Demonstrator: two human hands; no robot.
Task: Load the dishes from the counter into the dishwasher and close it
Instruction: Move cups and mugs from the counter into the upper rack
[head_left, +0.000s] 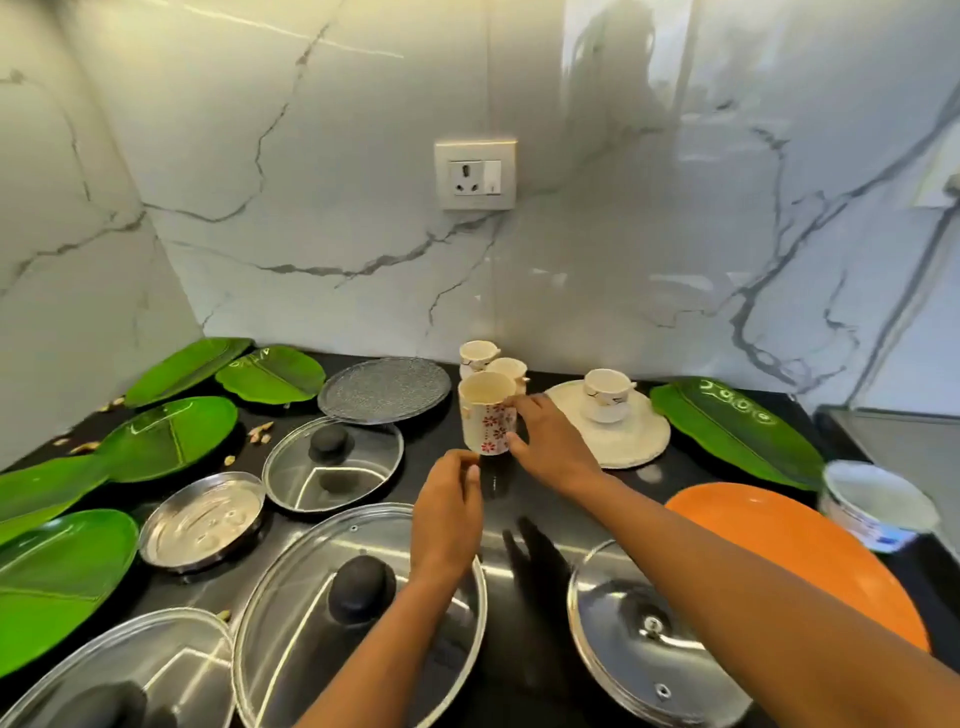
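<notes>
Black desk (524, 501), marble wall behind with a socket (475, 174).

Right hand (550, 447) reaches in from the lower right. Its fingers (519, 442) and thumb are curled onto the right side of a flowered mug (487, 422), gripping it. The mug is upright, mouth up, at the middle of the desk toward the back. Cannot tell whether its base sits on the desk or hangs just off it.

Left hand (449, 512) is just below and left of the mug. Its fingers are curled, with the tips close to the mug's base. Cannot tell whether they touch it or hold anything.

Directly behind the mug, against the wall, stand two small cups (477, 356). A third cup (605, 388) stands to the right on a saucer, which sits on a white plate (641, 441).

Left of the mug is a grey speckled plate (384, 389). In front of that lies a small glass lid (332, 465) with a black knob. A steel plate (200, 527) lies beside it, and a large glass lid (291, 597) is nearer the camera, under the left forearm.

Green leaf-shaped plates (171, 441) are spread along the left edge. One more leaf plate (727, 426) is at the far right.

An orange plate (779, 540) lies under the right forearm, with a white tub (878, 512) beside it. A steel-rimmed lid (639, 642) is near the bottom right.
</notes>
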